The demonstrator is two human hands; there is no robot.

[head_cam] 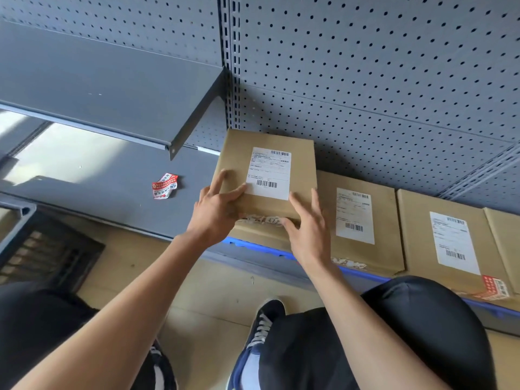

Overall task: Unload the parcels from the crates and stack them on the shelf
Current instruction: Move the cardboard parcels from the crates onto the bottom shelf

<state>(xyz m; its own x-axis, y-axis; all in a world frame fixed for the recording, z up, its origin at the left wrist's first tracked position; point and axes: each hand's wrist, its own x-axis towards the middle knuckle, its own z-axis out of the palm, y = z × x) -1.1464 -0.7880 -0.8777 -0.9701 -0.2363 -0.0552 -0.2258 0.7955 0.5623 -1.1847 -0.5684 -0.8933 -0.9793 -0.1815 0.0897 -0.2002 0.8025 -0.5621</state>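
Observation:
A brown cardboard parcel (239, 153) with a white shipping label lies flat on top of another parcel on the low grey shelf (112, 192), against the pegboard back. My left hand (219, 204) rests on its near left corner, fingers spread and straight on the top face. My right hand (309, 229) presses its near right edge, thumb along the front, fingers straight on top. To the right, two more labelled parcels (363, 220) (450, 240) lie side by side on the same shelf. A dark plastic crate (17, 218) shows at the far left.
A crumpled red and white sticker (165, 186) lies on the shelf left of the parcels. An upper grey shelf (112, 94) overhangs the left bay. The perforated back panel (365, 80) rises behind. My knees and a shoe (264, 322) are below, on the tan floor.

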